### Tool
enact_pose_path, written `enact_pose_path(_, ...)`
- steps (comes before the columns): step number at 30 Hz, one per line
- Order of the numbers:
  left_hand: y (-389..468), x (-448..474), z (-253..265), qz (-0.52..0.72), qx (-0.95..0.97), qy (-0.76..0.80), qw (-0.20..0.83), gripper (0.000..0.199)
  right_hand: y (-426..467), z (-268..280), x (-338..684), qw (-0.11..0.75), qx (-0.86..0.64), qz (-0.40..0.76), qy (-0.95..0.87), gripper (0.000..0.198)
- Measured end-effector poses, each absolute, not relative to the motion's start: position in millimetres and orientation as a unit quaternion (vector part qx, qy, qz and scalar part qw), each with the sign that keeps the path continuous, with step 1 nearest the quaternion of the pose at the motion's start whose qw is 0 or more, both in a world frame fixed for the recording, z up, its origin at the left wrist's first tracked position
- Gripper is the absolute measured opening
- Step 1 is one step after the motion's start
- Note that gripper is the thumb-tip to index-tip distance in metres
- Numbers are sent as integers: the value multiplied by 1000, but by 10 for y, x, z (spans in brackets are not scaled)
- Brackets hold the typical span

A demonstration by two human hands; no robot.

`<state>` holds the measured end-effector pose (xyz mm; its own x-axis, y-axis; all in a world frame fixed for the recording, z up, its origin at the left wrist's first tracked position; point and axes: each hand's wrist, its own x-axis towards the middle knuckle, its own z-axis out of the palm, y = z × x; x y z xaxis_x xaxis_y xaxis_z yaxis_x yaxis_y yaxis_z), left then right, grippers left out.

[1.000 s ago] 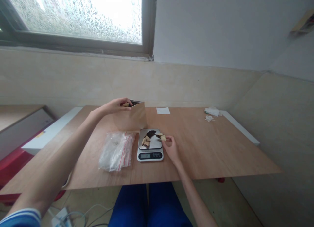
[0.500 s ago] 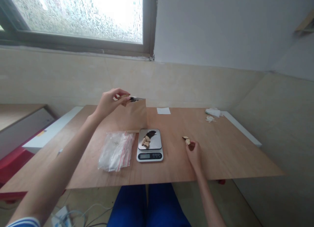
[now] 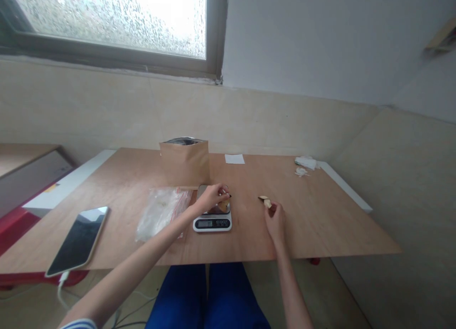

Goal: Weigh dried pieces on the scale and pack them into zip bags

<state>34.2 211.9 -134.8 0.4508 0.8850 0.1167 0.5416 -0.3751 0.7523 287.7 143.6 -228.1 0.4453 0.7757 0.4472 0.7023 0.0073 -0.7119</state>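
Observation:
My left hand [image 3: 214, 196] reaches over the steel plate of a small white kitchen scale [image 3: 213, 224], its fingers pinched together. A dark tip shows at the fingertips, but what they hold is mostly hidden. Brownish dried pieces [image 3: 223, 206] lie on the plate under the hand, partly covered by it. My right hand [image 3: 275, 218] rests on the table right of the scale, thumb and fingers closed on a pale dried piece [image 3: 267, 203]. A dark-edged slice [image 3: 263, 197] shows just beyond it. Behind the scale stands an open brown kraft paper bag [image 3: 185, 163] with a silvery lining.
Clear zip bags [image 3: 162, 212] lie left of the scale, partly under my left forearm. A phone [image 3: 78, 241] with a white cable is at the table's left front. White paper [image 3: 234, 159] lies at the back, and crumpled white tissue [image 3: 306, 163] at the back right.
My left hand has moved from the kraft bag's mouth down and right to the scale plate. The bag's opening now shows, and the phone is uncovered. My right hand stays in place.

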Motion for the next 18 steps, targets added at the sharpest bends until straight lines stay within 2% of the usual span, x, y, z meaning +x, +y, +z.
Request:
enact_pose_path(6, 2124, 342, -1307, 254, 808, 480, 228, 5, 1450, -2299, 2889, 487, -700, 47, -520, 43)
enact_pose_path(11, 2032, 192, -1175, 280, 800, 504, 167, 14, 1450, -2295, 2884, 488, -707, 48, -509, 38)
enact_pose_path(14, 1860, -62, -1077, 355, 759, 530, 126, 22, 1442, -2295, 2883, 496, -703, 52, -508, 37)
enact_pose_path(18, 1586, -528, -1164, 391, 718, 568, 94, 24, 1424, -2291, 2881, 509, -696, 53, -503, 38)
